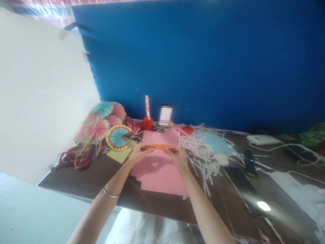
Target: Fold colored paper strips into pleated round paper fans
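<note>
Both my hands hold a narrow orange strip [159, 146], which looks like folded paper, level above the pink paper sheets [162, 173]. My left hand [139, 152] pinches its left end, and my right hand [177, 156] pinches its right end. The pink sheets lie overlapped on the dark table beneath my hands. A yellow-green sheet [119, 153] lies just left of my left hand. To the right of my right hand spreads a heap of white paper strips [203, 159]. Blur hides the finer folds of the orange strip.
Several pleated paper fans [119, 137] stand at the back left, with a red bundle [83, 159] in front. A red holder [147, 123] stands near the blue partition [193, 64]. On the right lie a light blue sheet [214, 142], a dark tablet-like slab [246, 189] and a white cable [302, 152].
</note>
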`<state>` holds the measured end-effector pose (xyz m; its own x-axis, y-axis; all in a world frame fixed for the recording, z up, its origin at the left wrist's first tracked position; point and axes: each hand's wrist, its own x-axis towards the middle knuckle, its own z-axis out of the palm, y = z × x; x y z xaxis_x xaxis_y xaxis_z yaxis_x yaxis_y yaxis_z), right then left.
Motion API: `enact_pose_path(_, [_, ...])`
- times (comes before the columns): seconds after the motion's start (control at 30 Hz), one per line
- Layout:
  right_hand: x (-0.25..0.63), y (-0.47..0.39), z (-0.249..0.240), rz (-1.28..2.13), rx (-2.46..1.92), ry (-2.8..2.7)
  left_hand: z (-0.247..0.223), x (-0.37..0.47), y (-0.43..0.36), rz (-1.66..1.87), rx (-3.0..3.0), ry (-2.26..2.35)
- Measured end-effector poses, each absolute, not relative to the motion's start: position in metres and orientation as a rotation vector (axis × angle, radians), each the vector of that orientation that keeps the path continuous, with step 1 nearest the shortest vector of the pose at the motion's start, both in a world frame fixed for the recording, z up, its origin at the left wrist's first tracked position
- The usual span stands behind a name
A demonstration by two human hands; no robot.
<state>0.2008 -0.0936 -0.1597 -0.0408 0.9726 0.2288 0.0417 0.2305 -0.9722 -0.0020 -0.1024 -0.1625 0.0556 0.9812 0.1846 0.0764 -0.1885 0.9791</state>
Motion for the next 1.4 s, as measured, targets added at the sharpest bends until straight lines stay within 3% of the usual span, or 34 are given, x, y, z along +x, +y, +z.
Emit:
enact_pose_path(0.53, [0.196,-0.100,-0.154,0.983,-1.077,-1.396,-0.171,0.000,-0.096,1.360,1.477,1.133])
enact_pose_path(1.0, [0.196,-0.098,-0.155,0.688,-1.140,-1.543,-0.177,0.000,-0.093,1.445,1.653,1.273])
enact_pose_path(1.13, [0.201,-0.093,-0.163,0.644,-1.176,-1.678,-0.180,-0.002,-0.094,1.353,1.891,1.338])
enact_pose_path(1.4, [0.206,-0.093,-0.175,0.117,-1.211,-2.345,-0.184,-0.001,-0.100,0.940,2.306,1.308])
